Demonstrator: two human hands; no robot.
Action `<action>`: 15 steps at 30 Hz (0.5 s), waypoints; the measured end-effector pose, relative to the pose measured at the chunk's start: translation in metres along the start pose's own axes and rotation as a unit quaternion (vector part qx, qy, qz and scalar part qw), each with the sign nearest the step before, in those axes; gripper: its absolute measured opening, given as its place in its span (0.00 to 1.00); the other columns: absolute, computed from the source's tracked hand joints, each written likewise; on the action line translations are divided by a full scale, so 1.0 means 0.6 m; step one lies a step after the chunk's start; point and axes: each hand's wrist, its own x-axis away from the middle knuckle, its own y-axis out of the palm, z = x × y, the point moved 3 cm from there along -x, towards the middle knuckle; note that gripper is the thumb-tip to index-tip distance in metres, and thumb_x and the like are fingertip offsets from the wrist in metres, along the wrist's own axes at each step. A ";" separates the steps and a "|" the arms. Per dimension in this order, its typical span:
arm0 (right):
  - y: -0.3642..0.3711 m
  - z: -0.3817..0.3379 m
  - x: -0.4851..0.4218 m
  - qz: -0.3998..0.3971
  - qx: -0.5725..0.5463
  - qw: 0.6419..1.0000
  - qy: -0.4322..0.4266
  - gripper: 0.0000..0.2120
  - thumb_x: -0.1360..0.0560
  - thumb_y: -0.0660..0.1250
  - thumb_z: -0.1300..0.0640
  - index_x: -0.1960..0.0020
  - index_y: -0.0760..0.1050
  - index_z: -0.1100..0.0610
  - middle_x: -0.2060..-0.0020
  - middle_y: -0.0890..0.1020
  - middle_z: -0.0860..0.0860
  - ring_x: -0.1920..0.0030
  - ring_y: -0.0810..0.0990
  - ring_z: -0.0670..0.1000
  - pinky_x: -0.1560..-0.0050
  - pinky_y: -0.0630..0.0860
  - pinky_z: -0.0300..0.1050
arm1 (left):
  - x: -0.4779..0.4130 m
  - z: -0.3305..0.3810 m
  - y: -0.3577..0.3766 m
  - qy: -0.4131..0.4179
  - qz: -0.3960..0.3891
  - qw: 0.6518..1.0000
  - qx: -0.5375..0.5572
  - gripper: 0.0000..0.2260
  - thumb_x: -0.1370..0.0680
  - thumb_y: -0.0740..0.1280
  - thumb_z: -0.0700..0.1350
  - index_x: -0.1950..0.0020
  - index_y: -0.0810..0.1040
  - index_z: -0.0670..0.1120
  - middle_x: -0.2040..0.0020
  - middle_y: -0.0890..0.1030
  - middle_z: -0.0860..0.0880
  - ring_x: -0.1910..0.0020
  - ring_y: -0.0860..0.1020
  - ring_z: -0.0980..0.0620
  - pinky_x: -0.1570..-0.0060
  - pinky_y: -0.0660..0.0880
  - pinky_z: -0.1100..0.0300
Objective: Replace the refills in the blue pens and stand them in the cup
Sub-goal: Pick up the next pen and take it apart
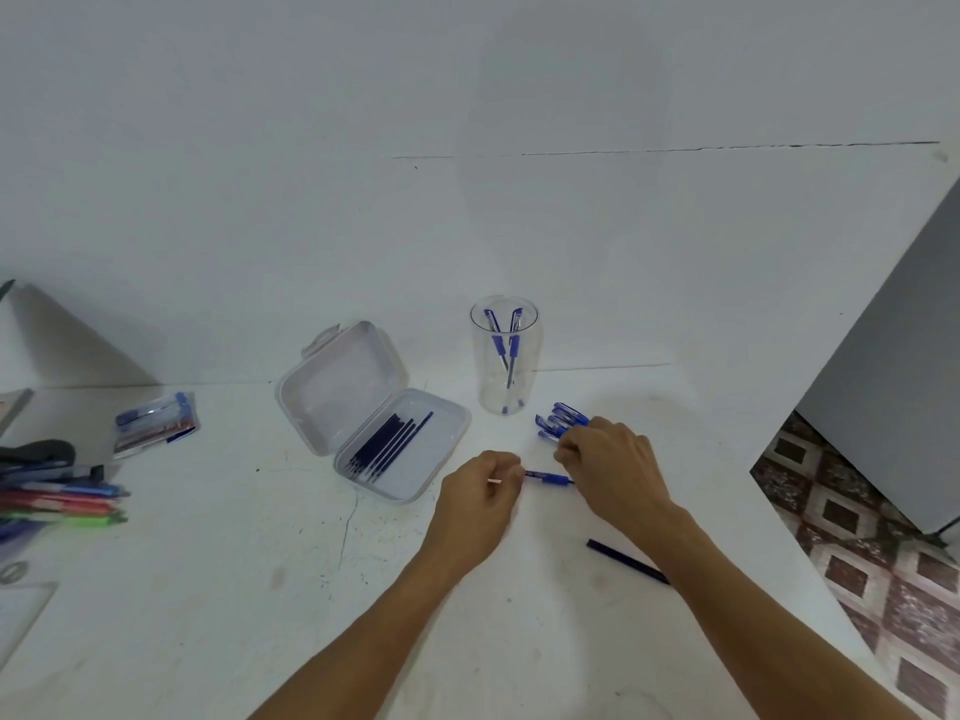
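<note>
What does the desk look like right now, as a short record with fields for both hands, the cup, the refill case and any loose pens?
left hand: pinches one end of the held pen
right hand: fingers curled over the other end of the same pen
cup: clear, upright, two blue pens standing inside
refill case: open, dark refills in its lower half
pen pile: blue, lying just behind the right hand
loose refill: dark, lying beside the right forearm
</note>
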 end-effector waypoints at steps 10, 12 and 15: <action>0.019 -0.019 0.007 -0.071 0.079 0.991 -0.079 0.13 0.22 0.64 0.43 0.42 0.79 0.46 0.48 0.80 0.47 0.47 0.77 0.50 0.44 0.73 0.46 | 0.007 -0.017 -0.006 -0.018 -0.001 1.000 -0.006 0.11 0.19 0.63 0.47 0.39 0.78 0.48 0.45 0.81 0.56 0.47 0.78 0.61 0.51 0.71 0.74; 0.012 -0.020 0.007 -0.049 0.055 0.995 -0.070 0.12 0.21 0.64 0.45 0.43 0.79 0.48 0.48 0.80 0.47 0.48 0.78 0.50 0.45 0.74 0.45 | 0.007 -0.014 -0.009 -0.011 0.003 1.000 0.006 0.11 0.19 0.63 0.48 0.39 0.78 0.49 0.46 0.81 0.57 0.48 0.78 0.60 0.49 0.74 0.70; -0.020 -0.025 0.010 0.012 -0.056 0.998 -0.040 0.09 0.21 0.66 0.48 0.47 0.79 0.51 0.53 0.79 0.47 0.54 0.77 0.49 0.52 0.72 0.41 | 0.006 -0.005 -0.018 -0.007 0.019 0.999 0.034 0.10 0.19 0.63 0.49 0.41 0.78 0.50 0.48 0.81 0.58 0.49 0.79 0.60 0.47 0.77 0.62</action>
